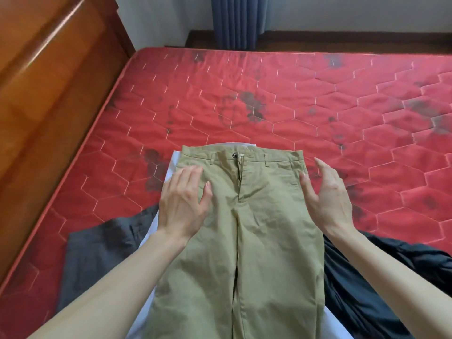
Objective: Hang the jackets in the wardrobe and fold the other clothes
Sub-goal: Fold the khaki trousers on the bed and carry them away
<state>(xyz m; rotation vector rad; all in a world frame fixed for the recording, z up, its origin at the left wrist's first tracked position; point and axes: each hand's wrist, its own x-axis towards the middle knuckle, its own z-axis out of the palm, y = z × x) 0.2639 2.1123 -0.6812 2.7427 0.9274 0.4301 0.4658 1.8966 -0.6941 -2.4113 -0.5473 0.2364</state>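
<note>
Khaki trousers lie flat and face up on the red mattress, waistband away from me, legs running toward the bottom edge. My left hand rests flat with straight fingers on the trousers' left hip. My right hand is at the right hip edge, fingers straight and spread, holding nothing. A white garment lies under the trousers and shows along their left side. A grey garment lies at the lower left. A dark navy jacket is bunched at the lower right.
A wooden headboard runs along the mattress's left side. Blue curtains hang past the far edge, above a dark wooden floor. The far half of the mattress carries dark stains.
</note>
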